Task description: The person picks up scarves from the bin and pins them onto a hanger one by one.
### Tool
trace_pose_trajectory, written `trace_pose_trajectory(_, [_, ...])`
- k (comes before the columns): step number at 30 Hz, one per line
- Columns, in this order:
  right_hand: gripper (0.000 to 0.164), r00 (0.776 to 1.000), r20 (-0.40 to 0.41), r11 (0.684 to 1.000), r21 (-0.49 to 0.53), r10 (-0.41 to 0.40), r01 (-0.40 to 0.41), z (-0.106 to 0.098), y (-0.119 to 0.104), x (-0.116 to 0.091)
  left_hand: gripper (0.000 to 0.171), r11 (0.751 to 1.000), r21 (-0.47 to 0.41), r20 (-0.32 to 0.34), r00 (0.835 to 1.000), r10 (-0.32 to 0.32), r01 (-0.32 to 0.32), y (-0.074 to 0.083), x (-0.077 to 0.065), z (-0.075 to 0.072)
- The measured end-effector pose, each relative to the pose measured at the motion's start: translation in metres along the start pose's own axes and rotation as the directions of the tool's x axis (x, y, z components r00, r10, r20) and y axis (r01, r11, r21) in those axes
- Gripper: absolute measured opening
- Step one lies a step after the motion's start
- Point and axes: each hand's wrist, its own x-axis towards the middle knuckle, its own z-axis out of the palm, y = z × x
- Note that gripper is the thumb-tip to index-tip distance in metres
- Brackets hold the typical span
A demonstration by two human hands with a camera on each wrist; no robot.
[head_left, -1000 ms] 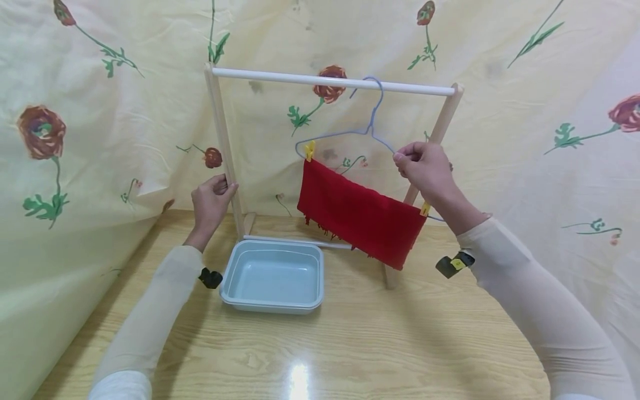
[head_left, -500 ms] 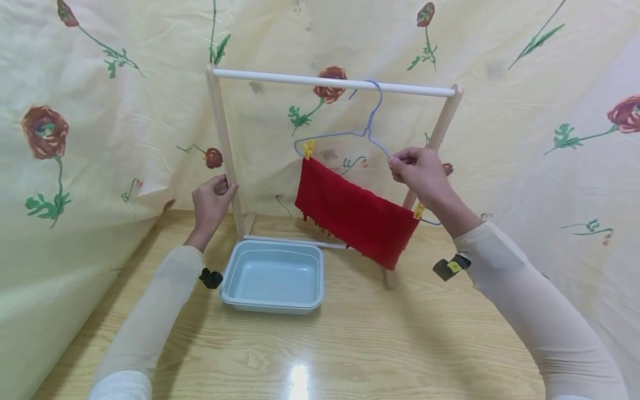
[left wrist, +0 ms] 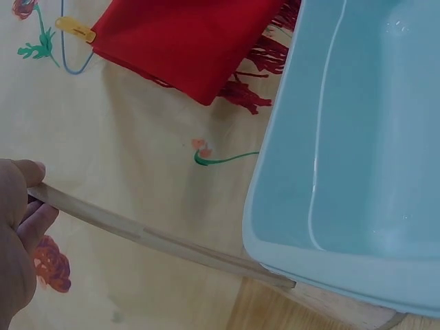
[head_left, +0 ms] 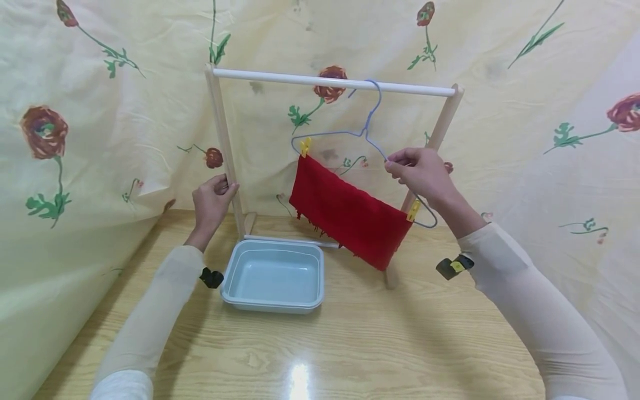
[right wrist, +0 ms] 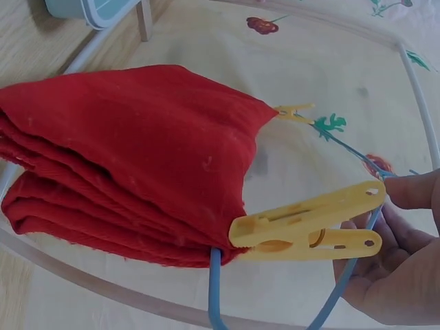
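My left hand (head_left: 214,203) grips the left wooden post (head_left: 224,136) of a small clothes rack, thumb in front. A blue wire hanger (head_left: 330,134) hooks over the rack's white top rail (head_left: 280,78), and my right hand (head_left: 420,173) pinches its right sloping arm. Folded red fringed cloth (head_left: 352,214) hangs from the hanger, its right side lower than its left. One yellow clothespin (head_left: 305,146) clips the left corner. Another yellow clothespin (right wrist: 309,227) bites the right corner, close to my right fingers in the right wrist view.
A pale blue plastic basin (head_left: 272,304) stands on the wood-grain tabletop (head_left: 380,344), in front of the rack's left foot. The rack's lower white rail (head_left: 300,241) runs behind it. Flowered cloth (head_left: 525,166) surrounds the table at the back and sides.
The hanger and red cloth have shifted slightly left, with my right hand moving left along with them. My left hand has stayed on the post.
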Motion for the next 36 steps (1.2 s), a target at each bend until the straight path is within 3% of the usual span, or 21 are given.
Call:
trace_pose_trajectory(14, [0.044,1.0,0.008,0.999,-0.042,-0.013,0.013,-0.013,0.013,-0.007,0.032,1.0,-0.029,0.002,1.0,-0.002,0.002,-0.001,0.002,-0.002])
trace_pose_trajectory(22, [0.049,0.996,-0.074,0.997,-0.059,-0.045,0.04,-0.021,0.02,-0.019,0.032,1.0,-0.015,0.012,1.0,0.012,-0.011,-0.002,-0.001,-0.006])
trace_pose_trajectory(27, [0.049,0.98,-0.156,0.987,-0.116,-0.126,0.109,-0.023,0.02,-0.037,0.044,1.0,-0.013,0.016,1.0,0.02,-0.019,0.003,-0.007,-0.017])
trace_pose_trajectory(32, [0.044,0.949,-0.238,0.974,-0.141,-0.205,0.175,-0.022,0.021,-0.057,0.052,0.992,0.065,0.005,0.994,0.105,-0.105,0.013,-0.016,-0.032])
trace_pose_trajectory(36, [0.037,0.92,-0.301,0.967,-0.111,-0.252,0.229,-0.018,0.026,-0.072,0.05,0.956,0.172,0.033,0.971,0.237,-0.239,0.024,-0.026,-0.045])
